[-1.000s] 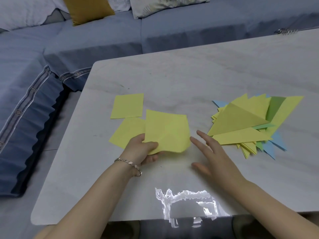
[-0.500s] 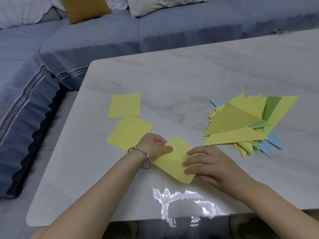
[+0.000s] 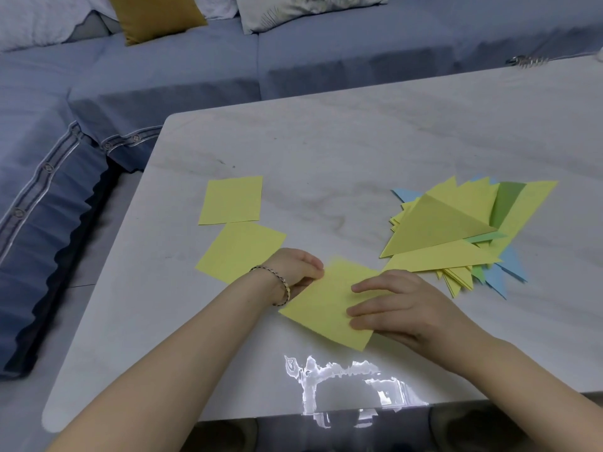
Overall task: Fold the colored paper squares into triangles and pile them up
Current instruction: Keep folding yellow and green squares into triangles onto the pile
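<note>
Paper square (image 3: pixel 321 308) lies flat near the tabletop's (image 3: pixel 326 141) front edge. Left hand (image 3: pixel 295 269) pinches its left corner. Right hand (image 3: pixel 401 309) presses it down, fingers straight. Triangle pile (image 3: pixel 456 230) sits toward the right edge, two loose sheets (image 3: pixel 239 251) toward the left.

The one camera rides on my head and looks forward and down over the table (image 3: pixel 359 151). It sits close: my forearms come in from the bottom edge, and my left hand (image 3: pixel 293 269) and right hand (image 3: pixel 394 308) meet on a paper square (image 3: pixel 323 308) low in the middle. The wide lens bows the table's edges. Along the top and left, the view reaches the sofa (image 3: pixel 182 76) and a cushion (image 3: pixel 153 17).
</note>
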Tool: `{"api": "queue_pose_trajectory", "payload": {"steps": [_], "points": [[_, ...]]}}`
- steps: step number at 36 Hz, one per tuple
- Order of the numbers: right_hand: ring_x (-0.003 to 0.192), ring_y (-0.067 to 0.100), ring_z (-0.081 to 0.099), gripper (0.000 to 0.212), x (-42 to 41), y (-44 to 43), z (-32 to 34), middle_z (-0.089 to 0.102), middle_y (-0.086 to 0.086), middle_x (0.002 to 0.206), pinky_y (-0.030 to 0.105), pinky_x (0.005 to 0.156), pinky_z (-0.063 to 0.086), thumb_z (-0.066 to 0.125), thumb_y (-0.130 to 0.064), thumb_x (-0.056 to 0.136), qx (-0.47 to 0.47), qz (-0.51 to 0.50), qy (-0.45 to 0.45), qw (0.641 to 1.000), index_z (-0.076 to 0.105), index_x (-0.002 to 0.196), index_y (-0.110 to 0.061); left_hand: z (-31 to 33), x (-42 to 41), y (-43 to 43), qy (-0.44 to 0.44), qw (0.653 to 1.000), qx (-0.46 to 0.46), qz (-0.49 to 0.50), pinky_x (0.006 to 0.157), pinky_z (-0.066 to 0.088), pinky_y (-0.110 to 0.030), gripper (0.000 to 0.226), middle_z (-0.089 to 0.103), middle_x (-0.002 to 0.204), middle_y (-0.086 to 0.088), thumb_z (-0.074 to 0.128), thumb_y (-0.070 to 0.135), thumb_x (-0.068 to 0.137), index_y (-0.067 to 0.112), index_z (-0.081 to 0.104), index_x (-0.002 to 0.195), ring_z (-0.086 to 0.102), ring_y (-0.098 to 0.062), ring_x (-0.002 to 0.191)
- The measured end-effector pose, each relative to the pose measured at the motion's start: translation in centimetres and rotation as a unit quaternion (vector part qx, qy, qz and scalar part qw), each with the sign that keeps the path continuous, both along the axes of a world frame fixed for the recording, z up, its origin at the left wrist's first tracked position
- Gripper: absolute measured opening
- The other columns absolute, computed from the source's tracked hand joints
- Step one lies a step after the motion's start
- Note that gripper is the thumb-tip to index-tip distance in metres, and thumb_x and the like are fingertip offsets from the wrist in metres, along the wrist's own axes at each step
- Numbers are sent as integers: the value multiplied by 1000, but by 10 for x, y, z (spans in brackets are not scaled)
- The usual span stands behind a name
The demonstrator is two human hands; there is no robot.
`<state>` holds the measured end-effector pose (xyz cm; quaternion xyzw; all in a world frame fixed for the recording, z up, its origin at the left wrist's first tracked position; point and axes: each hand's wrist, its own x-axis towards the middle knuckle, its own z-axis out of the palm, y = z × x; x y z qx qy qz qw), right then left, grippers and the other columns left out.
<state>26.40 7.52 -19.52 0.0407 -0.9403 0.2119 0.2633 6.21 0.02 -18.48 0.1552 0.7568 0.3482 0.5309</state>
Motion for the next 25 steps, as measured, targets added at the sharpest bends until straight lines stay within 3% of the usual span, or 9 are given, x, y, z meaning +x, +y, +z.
{"api": "queue_pose_trajectory", "payload": {"steps": [5, 9, 12, 14, 17, 21, 25], "points": [[107, 14, 56, 40, 0, -3, -3, 71, -12, 96, 30, 85, 39, 37, -29, 100, -19, -3, -14, 1000, 74, 90, -18, 3, 6, 3, -20, 999, 30, 4, 40, 37, -17, 18, 51, 54, 0, 60, 1, 83, 14, 55, 94, 43, -9, 35], [107, 15, 57, 38, 0, -5, -6, 70, -11, 98, 31, 85, 39, 35, -25, 101, -16, -5, -15, 1000, 72, 93, -19, 8, 12, 5, 13, 1000, 11, -20, 47, 23, -21, 15, 44, 56, 3, 46, 15, 87, 14, 58, 78, 33, -12, 42], [106, 15, 57, 39, -1, -5, -5, 70, -11, 99, 29, 84, 39, 35, -24, 101, -4, -10, -13, 1000, 72, 92, -18, 9, 14, 6, 1, 1000, 19, 7, 54, 31, -24, 33, 54, 59, 4, 40, 38, 93, 17, 60, 77, 43, -15, 52], [106, 15, 57, 39, -2, -4, -4, 71, -11, 98, 29, 84, 40, 36, -24, 100, 0, -11, -14, 1000, 73, 92, -18, 6, 15, 6, 55, 998, 30, -20, 59, 37, -24, 30, 53, 68, 2, 50, 45, 89, 18, 60, 82, 46, -15, 58], [106, 14, 58, 38, -3, -3, -4, 71, -11, 99, 29, 85, 41, 38, -28, 100, -9, -7, -19, 1000, 74, 92, -17, 4, 14, 4, 117, 989, 86, -12, 61, 47, -20, 9, 60, 73, 2, 68, 26, 82, 19, 64, 79, 55, -11, 62], [100, 9, 62, 36, -2, -4, -3, 71, -11, 96, 24, 85, 42, 43, -35, 98, -54, -10, -42, 998, 73, 90, -16, 3, 13, 0, 151, 980, 122, 35, 58, 42, -22, 20, 55, 62, 3, 72, 14, 77, 17, 60, 62, 51, -11, 57], [83, 0, 62, 28, -1, -9, 6, 69, -15, 85, 15, 79, 42, 54, -46, 88, -211, -69, -77, 972, 72, 81, -26, 6, 18, -5, 133, 976, 168, 37, 61, 46, -23, 20, 60, 59, 4, 71, 9, 77, 17, 63, 61, 54, -10, 56]]}}
